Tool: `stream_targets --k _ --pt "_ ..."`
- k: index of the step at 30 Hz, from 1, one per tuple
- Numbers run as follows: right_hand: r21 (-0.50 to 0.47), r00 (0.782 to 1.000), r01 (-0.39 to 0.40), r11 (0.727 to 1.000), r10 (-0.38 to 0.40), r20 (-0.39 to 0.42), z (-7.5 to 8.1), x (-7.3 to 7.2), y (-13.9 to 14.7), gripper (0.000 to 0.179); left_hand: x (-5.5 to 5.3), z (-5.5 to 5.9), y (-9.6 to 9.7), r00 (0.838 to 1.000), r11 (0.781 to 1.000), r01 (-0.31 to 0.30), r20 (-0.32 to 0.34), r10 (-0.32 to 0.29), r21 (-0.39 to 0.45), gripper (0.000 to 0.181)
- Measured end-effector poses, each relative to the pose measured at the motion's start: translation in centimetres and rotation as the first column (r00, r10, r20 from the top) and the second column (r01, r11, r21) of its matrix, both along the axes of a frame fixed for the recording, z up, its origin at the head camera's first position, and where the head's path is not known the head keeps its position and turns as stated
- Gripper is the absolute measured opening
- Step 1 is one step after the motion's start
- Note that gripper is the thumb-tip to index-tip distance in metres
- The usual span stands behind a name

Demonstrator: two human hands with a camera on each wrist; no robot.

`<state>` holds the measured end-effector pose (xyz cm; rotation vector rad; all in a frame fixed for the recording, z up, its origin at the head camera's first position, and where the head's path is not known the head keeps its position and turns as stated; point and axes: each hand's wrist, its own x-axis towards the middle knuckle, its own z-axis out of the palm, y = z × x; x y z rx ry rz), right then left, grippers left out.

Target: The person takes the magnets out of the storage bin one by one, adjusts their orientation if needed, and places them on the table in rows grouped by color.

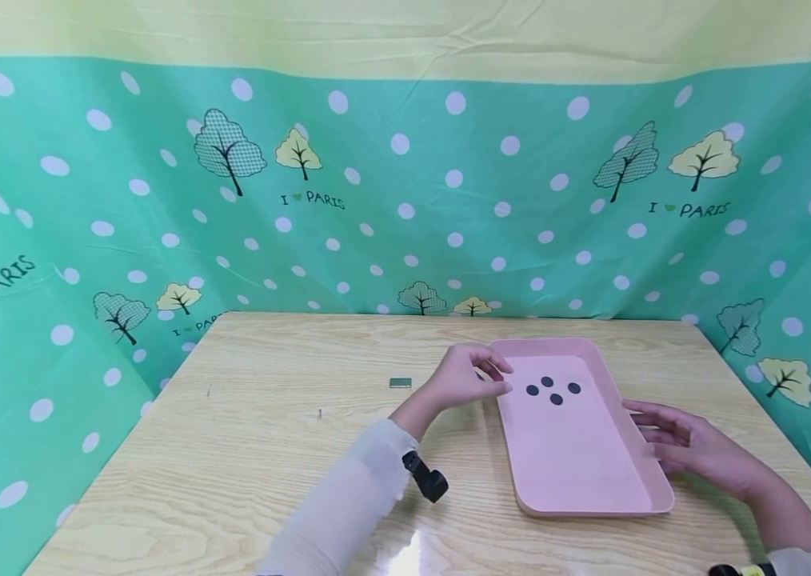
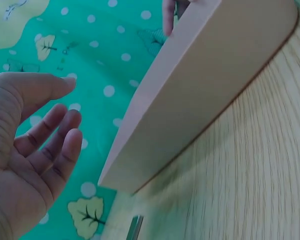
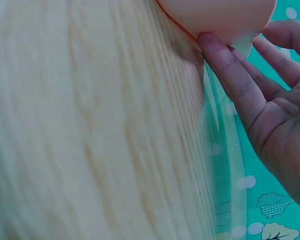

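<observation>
A pink rectangular tray (image 1: 578,480) sits on the right half of the table, with several small black discs (image 1: 556,399) grouped toward its far end. My left hand (image 1: 465,374) hovers by the tray's left rim, fingers loosely bent with nothing between them. In the left wrist view that hand (image 2: 35,135) is apart from the tray's side wall (image 2: 190,90). On the other side, my right hand (image 1: 701,448) has its fingers along the tray's right wall. The right wrist view shows fingertips (image 3: 210,42) touching the tray's lower edge, the fingers mostly straight.
A small dark flat rectangle (image 1: 401,383) lies on the wooden table (image 1: 233,480) left of the tray. Farther left is a tiny object (image 1: 320,414). A green dotted curtain (image 1: 377,200) closes off the back and sides.
</observation>
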<state>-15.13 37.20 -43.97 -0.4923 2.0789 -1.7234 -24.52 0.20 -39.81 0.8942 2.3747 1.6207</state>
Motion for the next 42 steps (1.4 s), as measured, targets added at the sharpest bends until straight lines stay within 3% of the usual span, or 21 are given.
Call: stream_targets --k 13,19,23,36,42 --pt "0.035 0.999 0.039 0.999 -0.04 0.012 -0.1 0.1 -0.1 0.053 -0.3 0.2 3.9 0.998 1.0 0.023 0.051 -0.022 -0.009 0.02" --pt "0.021 1.0 0.028 0.999 -0.028 0.004 -0.1 0.1 -0.1 0.053 -0.7 -0.2 5.5 0.995 1.0 -0.019 0.095 0.02 -0.005 0.016" --pt "0.026 0.999 0.032 0.999 -0.033 0.009 0.0 0.1 -0.1 0.053 -1.1 -0.5 6.4 0.996 1.0 -0.025 0.088 0.025 -0.002 0.018" --pt "0.026 0.999 0.039 0.999 -0.039 0.0 -0.2 0.3 -0.1 0.053 -1.6 -2.1 8.1 0.989 0.995 -0.095 0.116 0.093 0.01 0.02" --pt "0.061 0.998 0.064 0.996 -0.065 0.023 -0.3 0.2 0.0 0.054 -1.8 -2.3 8.4 0.989 0.995 -0.089 0.111 0.093 -0.048 0.022"
